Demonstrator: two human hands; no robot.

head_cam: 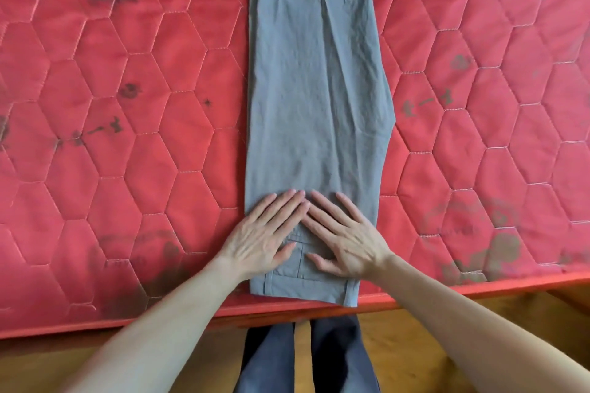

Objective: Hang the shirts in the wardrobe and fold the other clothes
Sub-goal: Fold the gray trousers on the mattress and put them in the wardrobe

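Observation:
A pair of grey trousers (316, 80) lies folded lengthwise, one leg over the other, running from the mattress's near edge up out of view. Its waistband with belt loops sits at the near edge. My left hand (265, 233) lies flat on the trousers near the waistband, fingers straight and spread. My right hand (344, 233) lies flat beside it, fingers straight, fingertips almost touching those of the left. Both palms press the cloth down. No shirts or wardrobe are in view.
The red quilted mattress (127, 105) with a hexagon pattern and dark stains fills most of the view. Its near edge (159, 319) runs across the bottom. Below it are a wooden floor (431, 344) and my legs in dark trousers (306, 360).

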